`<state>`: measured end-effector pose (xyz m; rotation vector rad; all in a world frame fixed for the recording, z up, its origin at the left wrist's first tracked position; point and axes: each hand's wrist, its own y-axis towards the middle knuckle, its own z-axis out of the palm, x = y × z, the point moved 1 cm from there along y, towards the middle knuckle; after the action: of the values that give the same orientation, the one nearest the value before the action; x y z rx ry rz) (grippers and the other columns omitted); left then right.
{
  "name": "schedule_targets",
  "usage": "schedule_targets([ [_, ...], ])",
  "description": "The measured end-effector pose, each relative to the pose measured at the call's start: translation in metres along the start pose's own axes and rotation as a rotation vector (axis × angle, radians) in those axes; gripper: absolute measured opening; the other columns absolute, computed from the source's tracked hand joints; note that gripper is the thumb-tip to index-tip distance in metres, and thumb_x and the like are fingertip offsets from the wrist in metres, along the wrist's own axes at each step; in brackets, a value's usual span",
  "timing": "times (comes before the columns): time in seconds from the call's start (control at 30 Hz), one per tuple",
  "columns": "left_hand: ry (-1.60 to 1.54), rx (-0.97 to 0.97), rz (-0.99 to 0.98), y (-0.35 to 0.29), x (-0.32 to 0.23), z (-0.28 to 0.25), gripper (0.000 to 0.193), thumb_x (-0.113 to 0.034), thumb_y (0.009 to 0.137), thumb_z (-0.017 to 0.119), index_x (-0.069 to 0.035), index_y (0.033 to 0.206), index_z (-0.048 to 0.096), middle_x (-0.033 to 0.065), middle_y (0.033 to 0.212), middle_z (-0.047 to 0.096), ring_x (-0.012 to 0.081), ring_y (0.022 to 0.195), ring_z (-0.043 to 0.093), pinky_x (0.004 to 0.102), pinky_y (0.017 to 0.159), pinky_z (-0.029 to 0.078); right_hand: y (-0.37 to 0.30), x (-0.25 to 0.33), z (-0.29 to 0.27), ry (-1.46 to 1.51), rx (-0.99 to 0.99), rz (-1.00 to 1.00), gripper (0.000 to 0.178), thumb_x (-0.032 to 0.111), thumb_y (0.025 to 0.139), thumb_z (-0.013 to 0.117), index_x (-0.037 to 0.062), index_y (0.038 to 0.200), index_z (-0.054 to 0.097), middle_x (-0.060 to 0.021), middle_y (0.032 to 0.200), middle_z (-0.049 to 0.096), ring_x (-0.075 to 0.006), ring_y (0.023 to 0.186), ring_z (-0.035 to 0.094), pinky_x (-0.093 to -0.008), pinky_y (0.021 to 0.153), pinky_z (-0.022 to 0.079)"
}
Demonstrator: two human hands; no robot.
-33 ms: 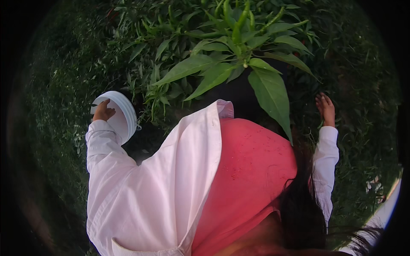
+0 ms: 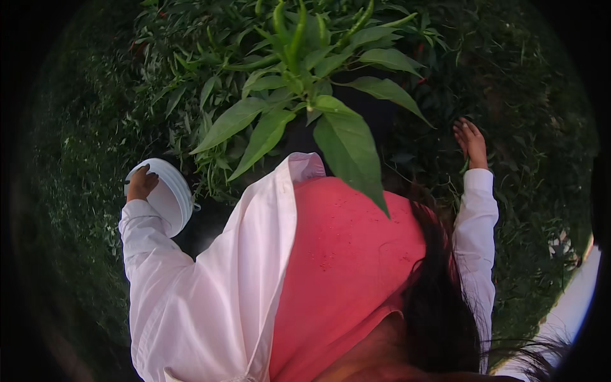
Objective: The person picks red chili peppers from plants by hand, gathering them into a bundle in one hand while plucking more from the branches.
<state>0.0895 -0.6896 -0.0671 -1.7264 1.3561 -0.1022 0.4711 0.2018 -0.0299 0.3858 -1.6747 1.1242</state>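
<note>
At the left, a white bucket (image 2: 177,189) is tilted so that its inside shows. My left hand (image 2: 141,183) is closed on the bucket's rim, fingers over the edge. My right hand (image 2: 471,141) reaches among the dark leaves at the right, its fingers stretched out and close together. I see nothing held in it, though its palm side is partly hidden. A thin green pepper (image 2: 464,167) or stem shows beside the right wrist. Between my hands, a chilli pepper plant (image 2: 309,95) rises close, with broad leaves and several upright green peppers (image 2: 294,41) at its top.
Dense pepper foliage (image 2: 83,191) surrounds me on both sides and ahead, with small red peppers (image 2: 421,81) showing in places. Large leaves (image 2: 353,153) of the near plant overhang my chest. A pale strip (image 2: 569,305) runs along the lower right edge.
The near plant has shifted left in view. The bucket and my left hand appear slightly lower and further left. My right hand appears further up and left, fingers still extended.
</note>
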Motion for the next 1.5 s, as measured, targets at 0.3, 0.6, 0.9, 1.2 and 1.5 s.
schedule_targets([
  [0.3, -0.438, -0.453, 1.193, -0.261, -0.488, 0.161, 0.028, -0.010, 0.085, 0.048, -0.002, 0.112, 0.048, 0.0126, 0.107, 0.052, 0.0245, 0.099, 0.051, 0.0368, 0.087, 0.039, 0.019, 0.081, 0.013, -0.119, -0.086, -0.164, 0.029, 0.015, 0.091, 0.047, 0.0002, 0.115, 0.052, -0.0098, 0.106, 0.059, -0.0176, 0.095, 0.057, -0.0281, 0.083, 0.046],
  [0.6, 0.307, 0.659, 1.263, -0.257, -0.601, 0.485, 0.028, 0.003, 0.074, 0.042, 0.000, 0.096, 0.059, 0.0154, 0.095, 0.061, 0.0282, 0.090, 0.059, 0.0335, 0.081, 0.045, 0.121, -0.010, 0.051, -1.087, 0.247, -0.466, 0.030, 0.016, 0.081, 0.050, 0.0090, 0.109, 0.056, -0.0143, 0.110, 0.056, -0.0319, 0.105, 0.051, -0.0399, 0.085, 0.042],
  [0.9, 0.714, 0.740, 1.219, -0.144, -0.588, 0.561, 0.038, -0.016, 0.080, 0.046, -0.002, 0.115, 0.050, 0.0199, 0.111, 0.054, 0.0354, 0.102, 0.052, 0.0404, 0.088, 0.041, 0.140, -0.058, -0.049, -0.708, -0.423, 0.247, 0.052, 0.016, 0.080, 0.055, -0.0002, 0.126, 0.039, -0.0225, 0.123, 0.047, -0.0363, 0.114, 0.045, -0.0388, 0.094, 0.037],
  [1.2, 0.872, 0.909, 1.553, -0.200, -0.576, 0.563, 0.023, -0.009, 0.073, 0.050, 0.001, 0.092, 0.055, 0.0166, 0.090, 0.058, 0.0335, 0.085, 0.056, 0.0415, 0.076, 0.045, 0.207, -0.091, 0.016, -1.236, -0.650, 0.066, 0.045, 0.012, 0.073, 0.060, 0.0010, 0.114, 0.046, -0.0231, 0.115, 0.049, -0.0358, 0.102, 0.052, -0.0429, 0.084, 0.044],
  [1.5, 1.010, 0.961, 1.591, -0.209, -0.588, 0.552, 0.026, -0.014, 0.073, 0.057, 0.000, 0.096, 0.055, 0.0146, 0.093, 0.058, 0.0317, 0.087, 0.056, 0.0395, 0.078, 0.045, 0.186, -0.100, -0.070, -0.725, -0.645, 0.322, 0.045, 0.026, 0.071, 0.065, 0.0042, 0.109, 0.053, -0.0182, 0.105, 0.060, -0.0360, 0.098, 0.055, -0.0423, 0.085, 0.044],
])
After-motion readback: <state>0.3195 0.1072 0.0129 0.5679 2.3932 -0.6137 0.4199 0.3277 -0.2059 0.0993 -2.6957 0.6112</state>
